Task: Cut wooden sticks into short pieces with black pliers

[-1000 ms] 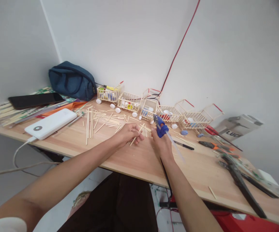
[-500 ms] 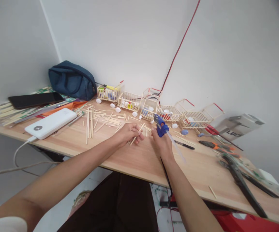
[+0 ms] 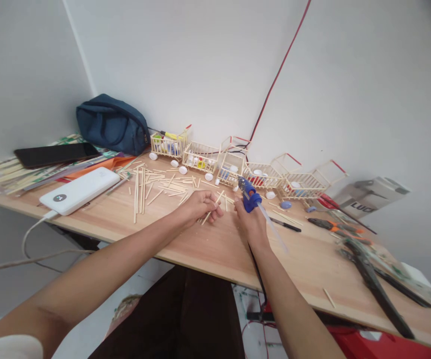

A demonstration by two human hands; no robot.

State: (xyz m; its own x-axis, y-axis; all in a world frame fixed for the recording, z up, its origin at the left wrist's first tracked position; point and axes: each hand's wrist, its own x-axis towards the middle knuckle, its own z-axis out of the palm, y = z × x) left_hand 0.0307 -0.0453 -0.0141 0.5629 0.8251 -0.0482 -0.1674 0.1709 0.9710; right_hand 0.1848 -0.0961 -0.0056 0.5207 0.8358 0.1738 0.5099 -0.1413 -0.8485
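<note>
My left hand (image 3: 205, 207) is closed in a pinch on thin wooden sticks (image 3: 213, 208), above the middle of the table (image 3: 208, 254). The sticks appear to cross at the fingers; how they join cannot be made out. In my right hand (image 3: 251, 223) is a blue hot glue gun (image 3: 250, 194), its nozzle tilted up and left, with a clear glue stick (image 3: 273, 229) jutting from its back. The gun and the held sticks are apart. Behind both hands stands a row of miniature stick-built shopping carts (image 3: 262, 175) on round wheels, with small coloured items inside.
Loose cut sticks (image 3: 170, 184) lie left of my hands. A white power bank (image 3: 79, 190), a phone (image 3: 56, 154) and a blue pouch (image 3: 112, 123) are at left. A black pen (image 3: 285, 224), pliers (image 3: 335, 227) and a long black tool (image 3: 377, 286) lie right, near a box (image 3: 368, 197).
Both hands keep the same hold and place. The whole view has shifted very slightly; nothing else visibly differs.
</note>
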